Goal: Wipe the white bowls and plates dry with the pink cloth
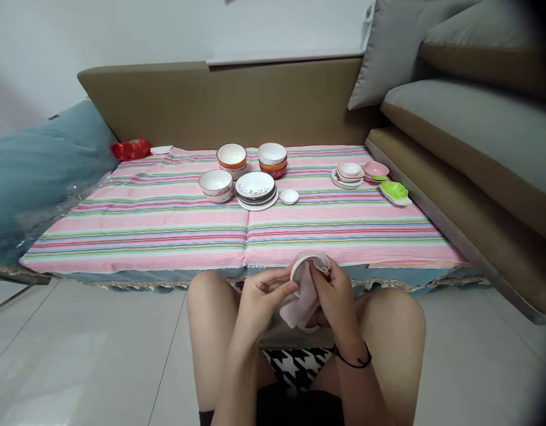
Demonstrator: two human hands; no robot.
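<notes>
Above my knees, my left hand (264,293) grips the rim of a small pink dish (309,258), fingers curled round its near edge. My right hand (333,293) is closed on a pale pink cloth (299,305) pressed against the dish; the cloth hangs down between both hands. On the striped cloth ahead lie a stack of plates (256,190), a white patterned bowl (216,184), two stacks of orange and white bowls (231,158) (273,160) and a tiny white saucer (289,196).
A pink striped cloth (166,225) covers the low bed. Small pink dishes (350,174) and a green dish (395,192) sit at the right. A red bag (131,148) lies far left. Grey cushions (468,124) rise at the right; a teal pillow (42,165) at the left.
</notes>
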